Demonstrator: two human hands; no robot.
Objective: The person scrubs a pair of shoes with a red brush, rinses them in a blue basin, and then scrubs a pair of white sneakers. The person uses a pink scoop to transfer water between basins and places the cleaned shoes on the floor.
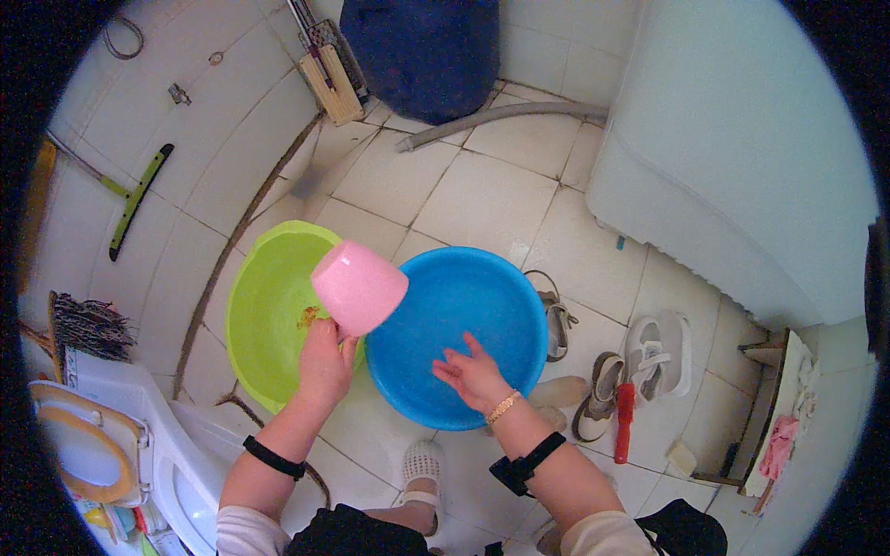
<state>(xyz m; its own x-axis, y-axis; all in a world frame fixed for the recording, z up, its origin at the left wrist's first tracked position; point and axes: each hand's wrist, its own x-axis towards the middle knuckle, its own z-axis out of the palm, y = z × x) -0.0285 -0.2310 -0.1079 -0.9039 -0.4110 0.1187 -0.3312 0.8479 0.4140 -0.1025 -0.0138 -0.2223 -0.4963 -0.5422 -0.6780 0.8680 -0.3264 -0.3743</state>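
Note:
My left hand (327,361) grips the handle of a pink plastic dipper cup (359,286). The cup is tilted, its narrower base up and to the left, its wide rim towards the blue plastic basin (455,260). Its inside is hidden from me. Over the blue basin, my right hand (473,375) has its fingers apart and nothing in them; whether they touch the contents is unclear. Left of the blue basin stands a green plastic basin (261,313), partly behind the cup. A brownish patch (308,317) shows on the green basin's inside.
Several shoes (646,347) and a red-handled object (624,424) lie right of the basins. A toilet (188,479) stands at lower left, a large white appliance (723,187) at right. A grey hose (487,121) crosses the tiled floor; a green squeegee (135,201) leans on the wall.

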